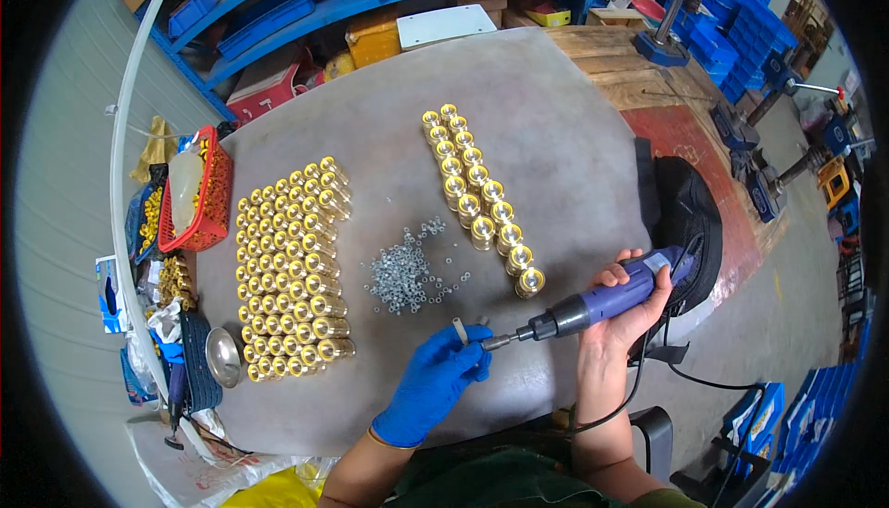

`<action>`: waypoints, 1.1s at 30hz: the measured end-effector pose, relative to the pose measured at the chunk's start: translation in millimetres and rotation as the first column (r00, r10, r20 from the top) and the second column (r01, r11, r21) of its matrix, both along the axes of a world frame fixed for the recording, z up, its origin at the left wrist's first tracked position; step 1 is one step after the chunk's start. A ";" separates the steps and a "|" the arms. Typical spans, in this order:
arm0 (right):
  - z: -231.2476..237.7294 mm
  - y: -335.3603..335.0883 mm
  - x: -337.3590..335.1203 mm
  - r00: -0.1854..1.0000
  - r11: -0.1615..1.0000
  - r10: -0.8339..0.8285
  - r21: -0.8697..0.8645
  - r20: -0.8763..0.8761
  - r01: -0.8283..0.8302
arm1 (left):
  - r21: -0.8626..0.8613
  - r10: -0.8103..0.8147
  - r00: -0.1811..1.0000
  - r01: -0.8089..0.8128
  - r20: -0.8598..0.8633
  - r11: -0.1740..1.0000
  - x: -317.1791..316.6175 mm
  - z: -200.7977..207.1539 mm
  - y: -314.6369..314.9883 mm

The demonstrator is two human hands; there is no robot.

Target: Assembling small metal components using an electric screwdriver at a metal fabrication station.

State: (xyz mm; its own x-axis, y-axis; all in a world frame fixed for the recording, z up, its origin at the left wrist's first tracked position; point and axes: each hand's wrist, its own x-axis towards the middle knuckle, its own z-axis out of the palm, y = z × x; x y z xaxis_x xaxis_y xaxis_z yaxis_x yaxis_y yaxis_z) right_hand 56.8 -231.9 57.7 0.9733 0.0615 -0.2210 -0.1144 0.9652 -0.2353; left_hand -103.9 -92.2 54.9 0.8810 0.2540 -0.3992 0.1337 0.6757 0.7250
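My right hand, bare, is wrapped round a purple electric screwdriver that points left. Its grey chuck carries a metal socket bit, whose tip meets the fingers of my left hand. That hand wears a blue glove, and its fingers are closed on a small pale rod that sticks up from them. Beyond the hands lies a loose pile of small metal nuts. Brass fittings with yellow rims stand in a double row ahead; many more brass fittings form a block on the left.
A red basket with yellow parts and a metal bowl line the table's left side. A black bag sits at the right edge, with the tool's cable below it. Blue shelving and a bench press stand farther back.
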 end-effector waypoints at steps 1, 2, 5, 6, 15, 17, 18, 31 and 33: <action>-1.2 0.2 0.5 1.000 1.000 0.004 0.011 -0.025 -0.003 | -0.067 -0.014 0.999 0.011 -0.038 0.998 0.5 2.3 0.0; -1.7 0.8 0.5 1.000 1.000 0.005 0.013 -0.027 -0.005 | -0.134 -0.029 0.997 0.019 -0.075 0.991 0.9 4.1 0.1; -4.6 0.3 1.2 0.999 1.000 0.004 0.014 -0.051 -0.003 | -0.230 -0.093 0.994 0.076 -0.064 0.970 4.0 5.5 0.4; -6.4 -0.7 1.9 0.998 0.999 0.022 0.045 -0.054 -0.019 | -0.230 -0.095 0.993 0.078 -0.065 0.970 5.0 6.8 0.0; 1.5 -11.3 -0.5 0.999 0.991 0.040 0.125 0.003 -0.040 | 0.966 -0.085 0.994 -0.049 0.072 0.254 51.8 -22.1 75.7; 0.8 -14.8 -1.2 0.999 0.995 0.022 0.098 0.029 -0.025 | 0.957 -0.012 0.999 0.044 -0.043 0.286 66.9 -20.2 90.4; 0.5 -16.7 -1.6 0.999 0.996 0.019 0.081 0.039 -0.022 | 0.936 0.063 0.985 0.132 -0.161 0.325 69.9 -19.7 94.5; 1.7 -12.1 -4.6 0.999 0.998 0.035 0.057 0.041 -0.037 | 0.926 0.078 0.977 0.161 -0.198 0.341 42.3 -48.4 101.3; 1.0 -12.5 -4.3 0.998 0.997 0.040 0.059 0.048 -0.042 | 0.951 0.089 0.985 0.120 -0.151 0.284 43.6 -45.7 97.3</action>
State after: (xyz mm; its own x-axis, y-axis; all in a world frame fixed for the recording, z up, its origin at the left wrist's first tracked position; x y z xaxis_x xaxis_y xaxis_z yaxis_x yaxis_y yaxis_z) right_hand 52.6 -244.4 58.7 0.9789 0.1133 -0.1702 -0.1445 0.9723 -0.1836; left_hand -60.3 5.0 9.2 0.8472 0.5312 0.0016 0.3049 -0.4887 0.8174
